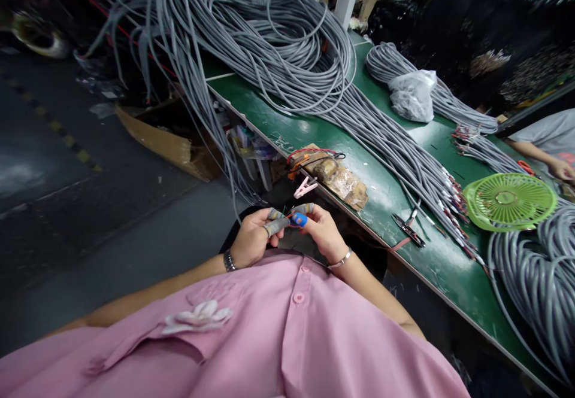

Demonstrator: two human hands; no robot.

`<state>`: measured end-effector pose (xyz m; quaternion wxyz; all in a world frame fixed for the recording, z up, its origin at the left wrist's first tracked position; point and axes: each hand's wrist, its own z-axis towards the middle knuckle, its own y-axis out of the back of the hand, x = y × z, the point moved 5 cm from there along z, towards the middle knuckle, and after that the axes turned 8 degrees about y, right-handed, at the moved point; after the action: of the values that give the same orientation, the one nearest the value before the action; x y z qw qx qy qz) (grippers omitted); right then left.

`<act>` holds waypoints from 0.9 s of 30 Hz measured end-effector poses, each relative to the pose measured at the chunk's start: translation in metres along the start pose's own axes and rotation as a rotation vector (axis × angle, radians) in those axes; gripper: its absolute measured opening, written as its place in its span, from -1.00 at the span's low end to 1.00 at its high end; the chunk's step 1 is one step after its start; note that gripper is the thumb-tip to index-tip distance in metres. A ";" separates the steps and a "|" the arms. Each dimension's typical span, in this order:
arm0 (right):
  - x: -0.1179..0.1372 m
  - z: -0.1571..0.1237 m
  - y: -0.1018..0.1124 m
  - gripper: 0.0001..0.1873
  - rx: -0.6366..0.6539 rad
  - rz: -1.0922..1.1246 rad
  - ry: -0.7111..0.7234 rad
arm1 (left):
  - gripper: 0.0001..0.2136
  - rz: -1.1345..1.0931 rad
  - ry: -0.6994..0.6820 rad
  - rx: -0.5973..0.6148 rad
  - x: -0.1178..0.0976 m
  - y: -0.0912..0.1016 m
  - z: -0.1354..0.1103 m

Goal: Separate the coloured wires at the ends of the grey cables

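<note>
Close in front of my pink shirt, both hands meet with their fingertips pinched together. My left hand (254,237) wears grey cloth finger covers and is closed on thin coloured wires (290,214), of which only short orange and green bits show. My right hand (324,234), with a grey cover and a blue one on its fingers, pinches the same wires from the other side. A grey cable (234,197) hangs from the bench down toward my left hand; whether the wires belong to it I cannot tell. Just beyond my fingers, a pale pink clip (305,187) sits at the bench edge.
Large bundles of grey cable (287,45) lie across the green bench (372,218). Near its edge are a taped cardboard piece (342,181) and a dark hand tool (408,230). Farther right are a green fan (510,201), a plastic bag (413,94) and another person's arm (534,151). A cardboard box (168,146) stands below left.
</note>
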<state>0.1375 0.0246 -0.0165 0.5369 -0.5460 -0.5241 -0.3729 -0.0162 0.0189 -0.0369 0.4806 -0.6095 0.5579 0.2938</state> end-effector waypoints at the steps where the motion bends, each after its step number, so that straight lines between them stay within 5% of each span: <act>1: 0.001 0.001 -0.003 -0.64 -0.005 -0.003 0.013 | -0.92 0.014 0.004 0.012 0.001 -0.001 0.000; 5: -0.003 0.006 -0.008 -0.74 -0.101 0.060 0.027 | -0.90 0.074 0.054 0.061 0.004 -0.003 0.000; 10: -0.015 0.012 0.019 -0.75 -0.371 0.207 0.004 | -0.84 0.068 0.173 0.132 0.008 -0.004 -0.003; 18: -0.011 0.026 0.027 -0.45 -0.166 0.358 -0.089 | -0.85 -0.142 0.266 0.187 -0.014 -0.010 0.003; 22: 0.001 0.043 0.016 -0.44 -0.031 0.290 -0.005 | -0.89 -0.259 0.341 0.261 -0.021 -0.017 0.013; 27: -0.003 0.052 0.013 -0.49 -0.193 0.198 0.170 | -0.97 -0.437 0.450 0.416 -0.026 -0.023 0.023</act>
<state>0.1414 0.0761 -0.0293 0.5587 -0.6104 -0.3820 -0.4115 0.0052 0.0484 -0.0161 0.5109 -0.6529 0.5540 -0.0764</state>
